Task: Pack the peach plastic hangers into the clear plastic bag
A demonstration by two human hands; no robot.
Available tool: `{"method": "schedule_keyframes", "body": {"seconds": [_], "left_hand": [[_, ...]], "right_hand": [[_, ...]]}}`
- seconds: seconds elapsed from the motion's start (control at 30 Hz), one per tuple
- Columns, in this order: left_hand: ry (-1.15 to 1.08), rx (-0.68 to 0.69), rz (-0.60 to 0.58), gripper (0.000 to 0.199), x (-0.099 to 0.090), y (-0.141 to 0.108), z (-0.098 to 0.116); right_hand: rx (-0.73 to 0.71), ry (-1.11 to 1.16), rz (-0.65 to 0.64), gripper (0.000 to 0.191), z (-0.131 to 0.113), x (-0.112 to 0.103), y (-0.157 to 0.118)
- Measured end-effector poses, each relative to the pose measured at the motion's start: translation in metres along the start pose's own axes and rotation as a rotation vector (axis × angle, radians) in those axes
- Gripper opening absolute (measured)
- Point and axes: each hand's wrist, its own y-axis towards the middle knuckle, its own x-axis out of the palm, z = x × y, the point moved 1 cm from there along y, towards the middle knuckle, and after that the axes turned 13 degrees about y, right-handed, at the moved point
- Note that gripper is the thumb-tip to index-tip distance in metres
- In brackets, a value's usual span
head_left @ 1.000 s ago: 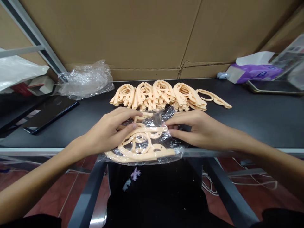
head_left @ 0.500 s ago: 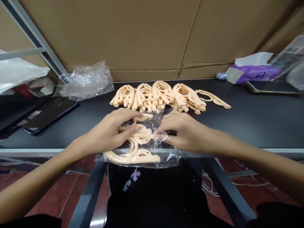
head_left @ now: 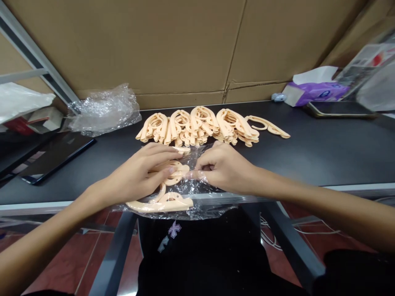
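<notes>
Several beige plastic folding hangers lie inside a clear plastic bag at the table's front edge, part of it hanging over. My left hand rests on the bag, its thumb and fingers gripping hangers through the film. To its right, my right hand is closed, pinching the bag near the hanger ends. Both hands hide part of the bag. Just beyond them, a row of folded beige hangers lies in overlapping stacks, with a single hanger at its right end.
Crumpled clear bags lie at the back left, near a dark phone-like slab. At the back right are a purple tissue pack and a phone. A cardboard wall closes off the far side of the black table.
The whole view has shifted slightly, so things on the table appear further left. My right hand has moved a little closer to my left along the bag; both keep their grip.
</notes>
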Motion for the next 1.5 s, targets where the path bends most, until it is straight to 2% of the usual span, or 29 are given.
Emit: {"method": "schedule_keyframes", "body": {"seconds": [0.33,0.5,0.57,0.63,0.7,0.8,0.87,0.97,1.07,1.13,1.23,1.33,1.5], "left_hand": [[0.077,0.073,-0.074,0.042,0.000,0.000,-0.002],[0.091,0.063,-0.122,0.045,-0.002,0.001,-0.002],[0.087,0.055,-0.131,0.045,-0.002,-0.001,-0.002],[0.080,0.040,-0.137,0.046,-0.002,-0.002,-0.002],[0.071,0.029,-0.140,0.046,-0.001,-0.003,-0.002],[0.059,0.023,-0.149,0.045,0.000,-0.003,-0.003],[0.058,0.017,-0.152,0.046,0.000,-0.003,-0.004],[0.064,0.013,-0.151,0.046,0.000,-0.004,-0.004],[0.073,0.015,-0.151,0.046,0.000,-0.004,-0.003],[0.079,0.021,-0.154,0.045,-0.001,-0.003,-0.003],[0.090,0.035,-0.149,0.045,-0.001,-0.002,-0.002],[0.089,0.032,-0.141,0.045,-0.001,-0.002,-0.002],[0.079,0.037,-0.138,0.045,-0.001,-0.002,-0.002]], "right_hand": [[0.171,-0.071,0.060,0.040,-0.006,0.000,0.007],[0.081,-0.114,0.064,0.046,-0.003,-0.001,0.006],[0.037,-0.076,0.052,0.041,-0.003,-0.006,0.003],[0.015,-0.039,0.063,0.033,-0.004,-0.019,-0.004],[0.029,-0.065,0.150,0.029,-0.003,-0.041,-0.014],[0.159,-0.225,0.424,0.023,0.009,-0.084,-0.031],[0.314,-0.416,0.504,0.024,0.027,-0.112,-0.042],[0.450,-0.612,0.409,0.039,0.061,-0.140,-0.058],[0.432,-0.666,0.301,0.057,0.090,-0.152,-0.068],[0.421,-0.653,0.253,0.058,0.100,-0.153,-0.072],[0.458,-0.660,0.226,0.053,0.105,-0.153,-0.074],[0.566,-0.674,0.220,0.050,0.106,-0.155,-0.076],[0.670,-0.675,0.248,0.047,0.105,-0.168,-0.086]]}}
